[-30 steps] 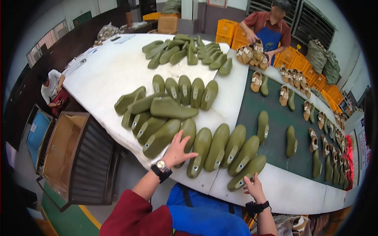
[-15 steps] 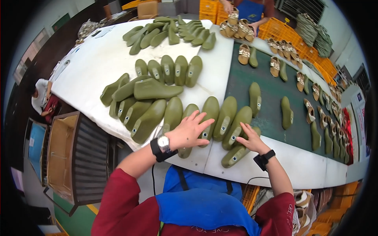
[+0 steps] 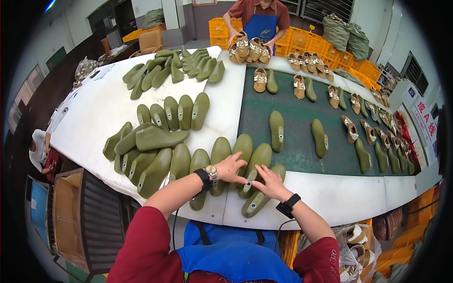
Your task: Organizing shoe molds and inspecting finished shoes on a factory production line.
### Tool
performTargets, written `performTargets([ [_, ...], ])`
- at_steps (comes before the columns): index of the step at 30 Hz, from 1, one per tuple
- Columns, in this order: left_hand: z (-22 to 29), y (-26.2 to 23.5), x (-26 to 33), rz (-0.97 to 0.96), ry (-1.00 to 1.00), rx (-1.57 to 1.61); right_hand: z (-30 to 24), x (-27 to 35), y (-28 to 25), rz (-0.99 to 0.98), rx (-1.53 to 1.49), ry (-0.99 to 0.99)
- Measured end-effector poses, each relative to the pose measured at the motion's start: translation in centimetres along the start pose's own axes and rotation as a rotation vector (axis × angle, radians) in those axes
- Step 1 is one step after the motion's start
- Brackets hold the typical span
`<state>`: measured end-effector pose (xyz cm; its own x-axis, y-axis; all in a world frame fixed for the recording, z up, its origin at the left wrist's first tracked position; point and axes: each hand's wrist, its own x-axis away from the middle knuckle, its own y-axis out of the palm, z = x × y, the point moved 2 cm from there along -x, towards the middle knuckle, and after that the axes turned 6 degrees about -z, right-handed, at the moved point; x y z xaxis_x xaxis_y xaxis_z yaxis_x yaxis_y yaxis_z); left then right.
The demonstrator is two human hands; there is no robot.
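Green shoe lasts stand in a bent row along the near side of the table. My left hand (image 3: pixel 230 169) lies with fingers spread across a green shoe last (image 3: pixel 243 144) near the row's right end, its thumb pointing right. Beside it, my right hand (image 3: pixel 273 184) is open, fingertips touching the adjoining shoe last (image 3: pixel 260 158) and thumb close to my left thumb. Partly under my right hand, the end shoe last (image 3: pixel 257 203) lies tilted toward the table edge. Another shoe last (image 3: pixel 220 155) stands just left of my left hand.
A green conveyor belt (image 3: pixel 297 155) carries lasts and tan shoes (image 3: pixel 349 128) to the right. More lasts (image 3: pixel 200 111) fill the white table (image 3: pixel 89 127). Across it, a co-worker in a blue apron (image 3: pixel 259 33) holds several shoes. Orange crates (image 3: pixel 295 42) stand behind.
My left hand has shifted rightward along the row onto another last. My hands are now closer together, thumbs nearly meeting. The head view has tilted up, showing more of the co-worker.
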<state>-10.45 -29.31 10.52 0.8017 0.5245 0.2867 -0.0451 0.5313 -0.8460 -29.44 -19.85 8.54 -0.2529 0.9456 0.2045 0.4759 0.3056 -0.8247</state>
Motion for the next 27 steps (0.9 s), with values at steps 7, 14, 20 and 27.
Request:
performTargets([
  [7,2.0,1.3,2.4,-0.072,0.038,-0.159,-1.7,3.1,1.2,0.019,0.037,0.019],
  [14,2.9,0.7,3.2,0.052,0.075,-0.3,-1.6,4.2,1.7,0.076,0.06,-0.008],
  [20,0.9,-1.0,3.3,0.056,-0.057,-0.172,-0.2,6.5,1.7,0.156,-0.082,0.155],
  [27,0.6,-0.1,3.6,0.0,0.015,-0.138,-0.9,7.2,3.5,0.184,-0.149,0.2],
])
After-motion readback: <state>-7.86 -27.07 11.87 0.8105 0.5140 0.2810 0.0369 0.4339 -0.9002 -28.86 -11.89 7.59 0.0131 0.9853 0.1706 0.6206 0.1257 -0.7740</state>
